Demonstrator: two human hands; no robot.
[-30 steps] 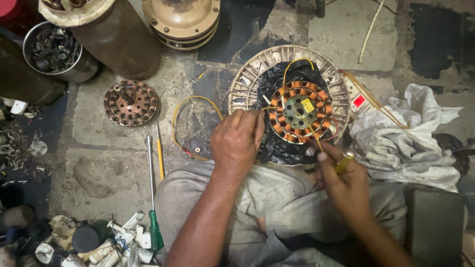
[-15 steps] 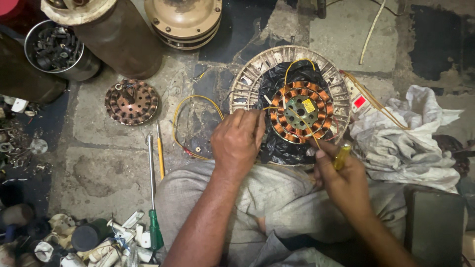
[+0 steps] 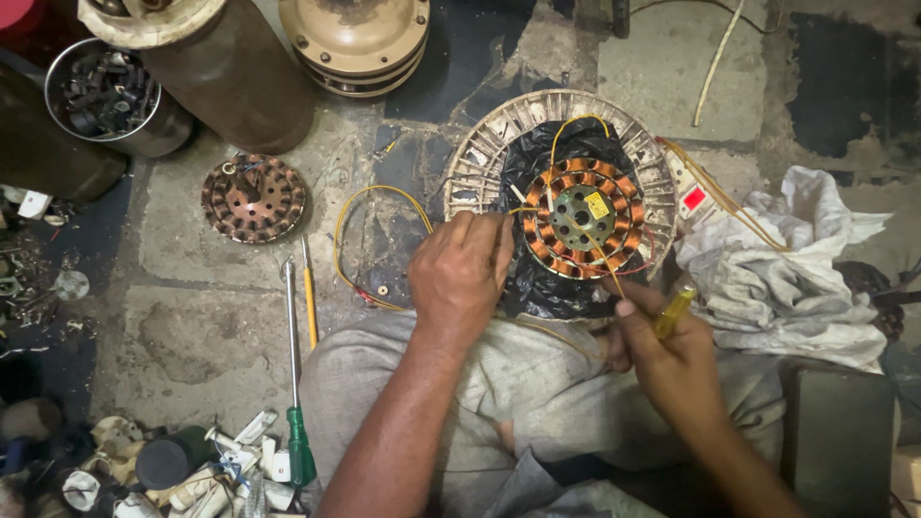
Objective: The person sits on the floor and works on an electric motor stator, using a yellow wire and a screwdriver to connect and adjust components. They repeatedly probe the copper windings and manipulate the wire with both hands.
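Note:
A round stator with copper windings (image 3: 580, 219) lies on black plastic inside a pale ribbed disc (image 3: 480, 163) on the floor. My left hand (image 3: 460, 273) rests at the stator's left edge, fingers pinched on a yellow wire (image 3: 369, 197) that loops off to the left. My right hand (image 3: 662, 350) is just below the stator, gripping a yellow-handled tool (image 3: 673, 309) whose thin shaft reaches up over the windings. Another yellow wire arcs over the top of the stator.
A green-handled screwdriver (image 3: 295, 384) and a thin yellow tool (image 3: 309, 297) lie left of my knee. A copper-coloured slotted disc (image 3: 253, 197), a brown cylinder (image 3: 225, 72), a beige motor housing (image 3: 360, 38), a tin of parts (image 3: 106, 91) and crumpled white cloth (image 3: 777, 269) surround the work.
My right hand has drawn slightly down and right with the yellow-handled tool. The left hand stays at the stator's left edge.

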